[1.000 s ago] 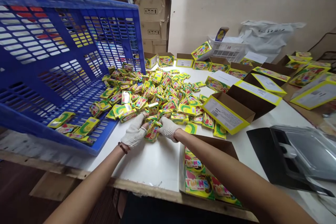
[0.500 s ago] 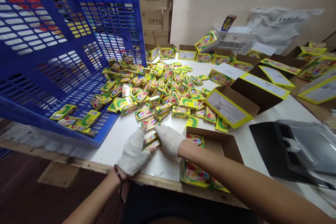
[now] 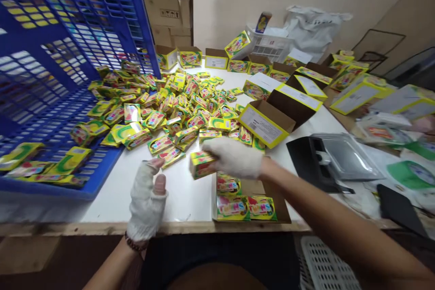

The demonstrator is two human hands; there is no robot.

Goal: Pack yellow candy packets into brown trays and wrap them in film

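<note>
My right hand [image 3: 238, 157], in a white fingerless knit glove, grips a short stack of small yellow-green boxes [image 3: 201, 164] above the white table. Just below that hand sits an open display carton [image 3: 281, 199], partly covered by my forearm, with several small "TWINS" boxes [image 3: 233, 208] standing in it. Nothing is in my gloved left hand [image 3: 147, 201], whose thumb and fingers are apart beside a loose small box [image 3: 173, 157]. A heap of the same small boxes [image 3: 190, 104] spreads across the table beyond both hands.
A blue crate [image 3: 102, 163] lies tipped on its side at the left, small boxes spilling from it. Empty display cartons [image 3: 265, 122] stand at the back and right. A black-and-clear plastic container [image 3: 350, 156] lies right. The table's wooden edge [image 3: 183, 227] runs along the front.
My right hand has lifted the small boxes from between both hands and carried them right, towards the open carton. My left hand has let go and opened. The view has turned right.
</note>
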